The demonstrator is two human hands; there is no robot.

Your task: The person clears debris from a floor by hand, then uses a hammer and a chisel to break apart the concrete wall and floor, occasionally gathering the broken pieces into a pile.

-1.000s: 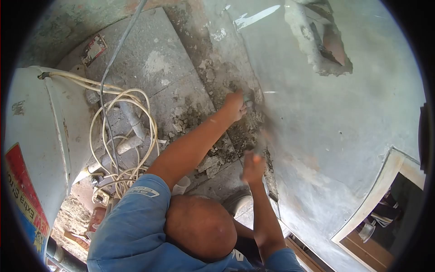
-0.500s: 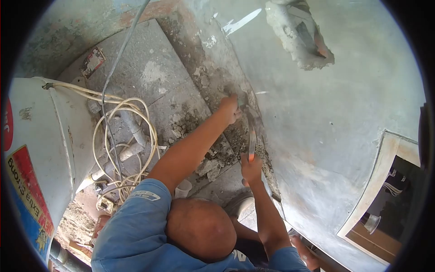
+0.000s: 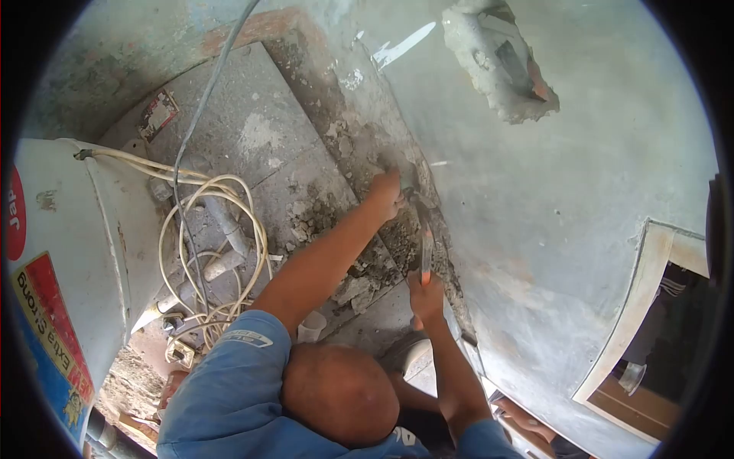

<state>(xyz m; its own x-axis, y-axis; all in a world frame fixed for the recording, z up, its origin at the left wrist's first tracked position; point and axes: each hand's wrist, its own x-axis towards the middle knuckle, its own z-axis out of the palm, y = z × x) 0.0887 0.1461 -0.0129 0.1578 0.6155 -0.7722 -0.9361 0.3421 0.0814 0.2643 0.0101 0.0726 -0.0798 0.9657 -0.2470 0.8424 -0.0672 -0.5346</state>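
My left hand [image 3: 384, 196] is closed beside the wall's foot, low over broken rubble. It grips a chisel-like tool that is mostly hidden and blurred. My right hand [image 3: 426, 297] is wrapped round the orange grip of a hammer [image 3: 426, 243]. The hammer's head end lies right beside my left fist, and its shaft runs along the wall base. Chipped mortar and crumbled concrete [image 3: 354, 291] lie below my left forearm and along the joint between floor and wall.
Coiled cream cable [image 3: 256, 222] and grey pipe pieces [image 3: 225, 218] lie left, by a large white drum [image 3: 122, 229]. A grey cable [image 3: 200, 107] crosses from above. The right wall has a broken-out hole [image 3: 501, 65] and a framed opening [image 3: 642, 306]. A white cup [image 3: 311, 327] stands near my knee.
The view has shifted slightly, so hands and hammer appear a little lower. Both hands keep their grips. More of a bare leg shows at the lower right.
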